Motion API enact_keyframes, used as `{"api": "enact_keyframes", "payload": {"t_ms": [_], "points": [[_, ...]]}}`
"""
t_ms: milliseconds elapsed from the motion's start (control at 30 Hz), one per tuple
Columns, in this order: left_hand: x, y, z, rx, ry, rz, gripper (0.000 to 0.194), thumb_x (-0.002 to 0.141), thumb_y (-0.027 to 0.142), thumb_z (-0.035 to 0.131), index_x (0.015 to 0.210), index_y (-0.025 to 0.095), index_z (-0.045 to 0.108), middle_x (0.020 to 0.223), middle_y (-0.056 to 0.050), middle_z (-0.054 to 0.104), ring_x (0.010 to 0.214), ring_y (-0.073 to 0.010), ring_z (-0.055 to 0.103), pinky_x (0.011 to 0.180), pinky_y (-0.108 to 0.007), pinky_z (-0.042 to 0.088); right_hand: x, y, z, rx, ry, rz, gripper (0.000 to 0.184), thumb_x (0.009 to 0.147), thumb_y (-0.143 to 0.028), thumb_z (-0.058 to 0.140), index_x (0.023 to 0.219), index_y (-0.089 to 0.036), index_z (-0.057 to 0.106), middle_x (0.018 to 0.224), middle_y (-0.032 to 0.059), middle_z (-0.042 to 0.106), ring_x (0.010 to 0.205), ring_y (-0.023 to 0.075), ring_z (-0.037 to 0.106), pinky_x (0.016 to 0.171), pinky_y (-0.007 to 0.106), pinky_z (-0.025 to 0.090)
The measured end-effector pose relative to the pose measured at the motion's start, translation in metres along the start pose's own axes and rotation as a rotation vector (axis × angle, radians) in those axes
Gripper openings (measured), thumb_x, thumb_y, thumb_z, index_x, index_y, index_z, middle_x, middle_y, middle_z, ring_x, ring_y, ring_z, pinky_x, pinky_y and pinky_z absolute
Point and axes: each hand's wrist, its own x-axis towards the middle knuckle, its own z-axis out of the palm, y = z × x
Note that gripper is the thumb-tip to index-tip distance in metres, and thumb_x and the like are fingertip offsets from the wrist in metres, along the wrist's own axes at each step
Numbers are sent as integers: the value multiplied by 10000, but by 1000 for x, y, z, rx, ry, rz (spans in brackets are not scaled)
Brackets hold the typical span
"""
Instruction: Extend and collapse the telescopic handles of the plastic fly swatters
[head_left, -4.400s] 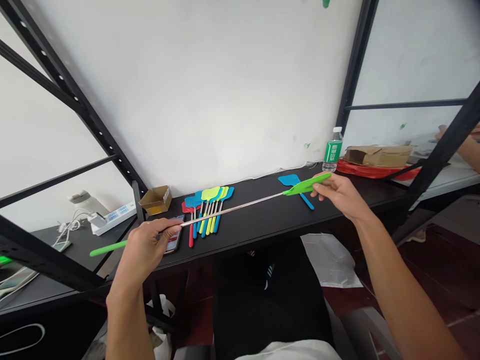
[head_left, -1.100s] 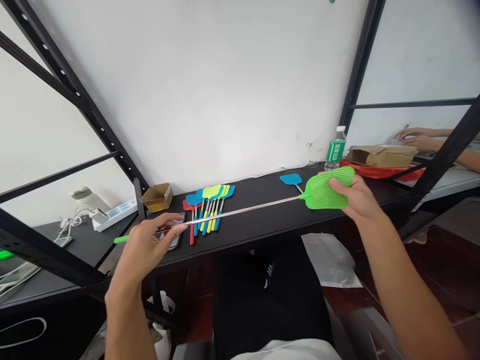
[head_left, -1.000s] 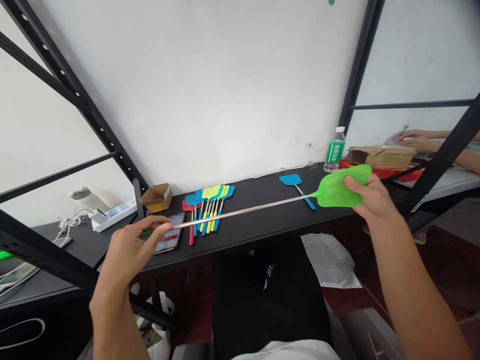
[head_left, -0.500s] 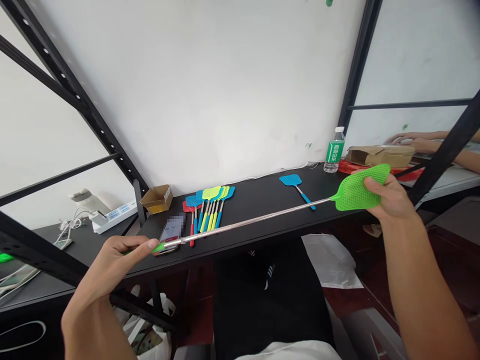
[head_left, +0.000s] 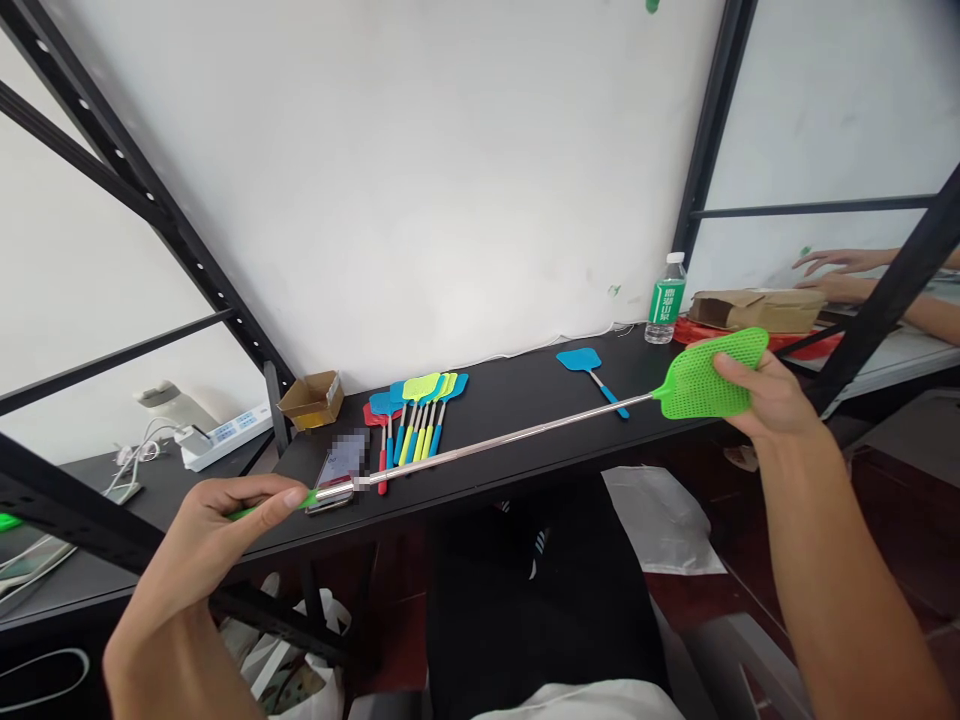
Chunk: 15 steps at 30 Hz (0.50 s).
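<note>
A green fly swatter (head_left: 709,378) with a long, extended metal rod spans between my two hands above the desk's front edge. Its green handle is gripped by my left hand (head_left: 244,515), thumb laid along it. At the other end my right hand (head_left: 776,395) pinches the perforated green head, thumb on the front face and fingers behind it. Beyond the rod lies a row of several blue, yellow-green and red fly swatters (head_left: 421,388), their rods short. Farther right, a single blue fly swatter (head_left: 580,360) rests apart from them.
On the black desk (head_left: 517,385) are a phone (head_left: 337,465), a small open cardboard box (head_left: 311,400) and a water bottle (head_left: 666,300). A power strip (head_left: 229,437) sits at left. Black rack posts (head_left: 720,130) flank both sides. At right, another person's hands (head_left: 844,265) are near a cardboard box (head_left: 757,308).
Both of my hands have shifted slightly left together with the green fly swatter, still held at both ends. The other person's hand has lifted a little.
</note>
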Motion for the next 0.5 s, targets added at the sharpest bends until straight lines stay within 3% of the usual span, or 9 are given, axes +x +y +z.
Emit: {"api": "enact_keyframes", "payload": {"t_ms": [100,500], "points": [[0,-1,-1,-59,-77,-33,414,736,595,738,804,194,812,836,-74,794,752,-249,703,658,-274,545,-1,-1,3,-10,2,-1,315,615,-414,910,826,-233,761,864,78,784,868,332,759,727,430,655],[-4,8,-3,-97,-60,-45,350,727,550,762,775,207,810,835,-67,795,789,-257,706,677,-275,552,-3,-4,8,-21,9,14,322,608,-420,912,815,-230,756,880,88,785,884,342,758,738,437,653]]}}
